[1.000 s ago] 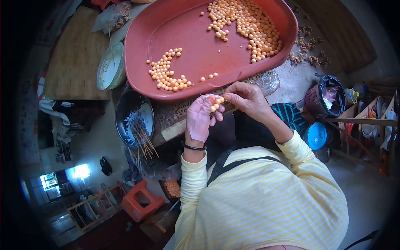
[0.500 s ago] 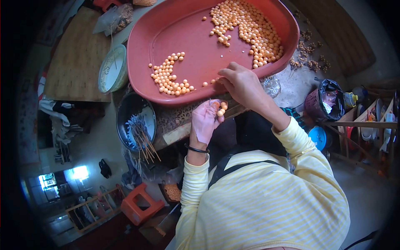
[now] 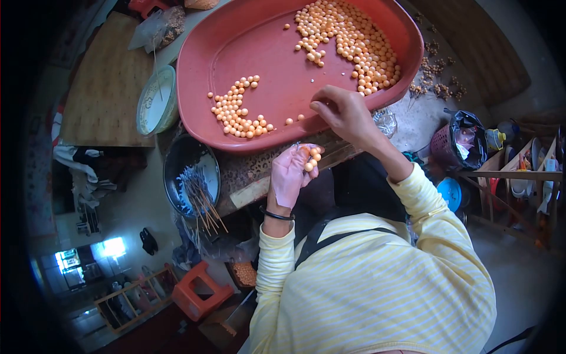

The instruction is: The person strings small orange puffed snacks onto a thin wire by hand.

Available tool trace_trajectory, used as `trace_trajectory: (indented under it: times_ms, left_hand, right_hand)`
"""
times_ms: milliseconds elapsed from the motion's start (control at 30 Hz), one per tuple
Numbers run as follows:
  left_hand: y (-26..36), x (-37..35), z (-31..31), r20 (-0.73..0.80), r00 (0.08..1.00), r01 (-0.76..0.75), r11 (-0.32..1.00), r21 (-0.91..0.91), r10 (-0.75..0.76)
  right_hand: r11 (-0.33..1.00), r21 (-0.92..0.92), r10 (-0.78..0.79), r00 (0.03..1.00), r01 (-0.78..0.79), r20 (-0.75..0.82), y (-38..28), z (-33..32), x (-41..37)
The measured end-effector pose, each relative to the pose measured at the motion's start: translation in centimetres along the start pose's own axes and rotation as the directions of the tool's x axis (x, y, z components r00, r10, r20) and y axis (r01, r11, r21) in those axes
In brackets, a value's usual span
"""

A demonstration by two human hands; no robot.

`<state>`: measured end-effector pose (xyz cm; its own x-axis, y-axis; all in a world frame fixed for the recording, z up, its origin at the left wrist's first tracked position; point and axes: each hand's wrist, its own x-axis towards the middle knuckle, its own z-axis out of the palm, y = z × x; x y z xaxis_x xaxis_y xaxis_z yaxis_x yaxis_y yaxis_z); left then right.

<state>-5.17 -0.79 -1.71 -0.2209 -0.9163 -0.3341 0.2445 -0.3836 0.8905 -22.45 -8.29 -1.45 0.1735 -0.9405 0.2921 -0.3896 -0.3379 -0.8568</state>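
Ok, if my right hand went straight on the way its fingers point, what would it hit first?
Probably the two loose orange balls inside the red tray, just ahead of the right hand; depth is unclear.

surface: low worktop under a spotted brown cloth (image 3: 247, 168), with a pale wooden strip (image 3: 254, 190) along its near edge
main load: red oval tray (image 3: 265, 53), covers most of the top, near rim overhangs the cloth
left of tray: white bowl with a green rim (image 3: 154, 97), touching the tray's edge
front-left: dark round pan (image 3: 175, 162) holding thin sticks; can't tell if it sits on the cloth or lower
right: crumpled clear plastic (image 3: 386, 121), tucked under the tray rim
far right: small brown clusters (image 3: 436, 82) loose on the grey top
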Motion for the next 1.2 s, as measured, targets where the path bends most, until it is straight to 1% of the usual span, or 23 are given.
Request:
trace_trajectory:
  times_ms: [33, 67, 100, 133, 167, 200, 233, 367, 400, 533, 700, 867, 1067, 1200]
  left_hand:
    - [0.1, -0.1, 0.0, 0.007, 1.0, 0.013, 1.0, 0.005, -0.013]
    - [0.2, -0.1, 0.0, 0.009, 1.0, 0.014, 1.0, 0.006, -0.014]
    - [0.3, -0.1, -0.1, 0.024, 1.0, 0.015, 1.0, 0.015, -0.015]
    - [0.4, -0.1, -0.1, 0.039, 0.999, 0.014, 1.0, 0.024, -0.015]
    - [0.5, -0.1, -0.1, 0.053, 0.998, 0.016, 0.999, 0.033, -0.017]
    - [0.5, -0.1, -0.1, 0.066, 0.998, 0.016, 0.999, 0.043, -0.019]
    - [0.5, -0.1, 0.0, 0.067, 0.998, 0.018, 0.999, 0.044, -0.021]
    - [0.6, -0.1, 0.5, 0.041, 0.999, 0.001, 0.999, 0.042, -0.003]
    - [0.6, 0.0, 0.5, 0.041, 0.999, 0.003, 0.999, 0.045, -0.005]
    - [0.3, 0.3, 0.1, 0.053, 0.997, 0.058, 0.993, 0.098, -0.064]
    - [0.1, 0.5, -0.3, 0.088, 0.994, 0.057, 0.99, 0.129, -0.068]
    - [0.2, 0.5, -0.1, 0.055, 0.996, 0.066, 0.985, 0.16, -0.075]
    - [-0.1, 0.5, -0.4, 0.068, 0.997, 0.035, 0.984, 0.176, -0.048]
    - [0.5, 0.4, 0.0, 0.071, 0.996, 0.041, 0.978, 0.206, -0.056]
  right_hand:
    - [0.981, 0.184, 0.064, 0.998, -0.061, -0.015, -0.1, -0.4, -0.3]
    - [0.981, 0.183, 0.066, 0.998, -0.062, -0.017, -0.2, -0.6, -0.7]
    - [0.927, 0.352, 0.13, 0.991, -0.132, 0.03, -0.4, -0.9, -1.1]
    - [0.839, 0.506, 0.182, 0.979, -0.201, 0.086, -0.5, -1.0, -1.5]
    - [0.72, 0.64, 0.224, 0.963, -0.268, 0.152, -0.7, -1.2, -1.8]
    - [0.573, 0.75, 0.251, 0.942, -0.33, 0.223, -0.7, -1.2, -2.1]
    - [0.572, 0.751, 0.252, 0.942, -0.33, 0.222, -0.6, -1.3, -2.3]
    - [0.317, 0.855, 0.267, 0.904, -0.41, 0.334, -0.2, -1.1, -3.0]
    - [0.314, 0.857, 0.267, 0.904, -0.409, 0.333, -0.1, -1.0, -3.1]
    - [0.206, 0.869, 0.264, 0.881, -0.45, 0.394, 0.3, -0.6, -3.7]
    - [0.138, 0.882, 0.229, 0.881, -0.45, 0.414, 1.4, 0.0, -4.2]
    - [0.124, 0.875, 0.212, 0.874, -0.467, 0.436, 1.4, 0.1, -4.0]
    - [0.15, 0.869, 0.235, 0.871, -0.471, 0.431, 0.9, -0.1, -4.2]
    - [0.128, 0.876, 0.245, 0.871, -0.465, 0.427, 0.8, -0.1, -4.3]
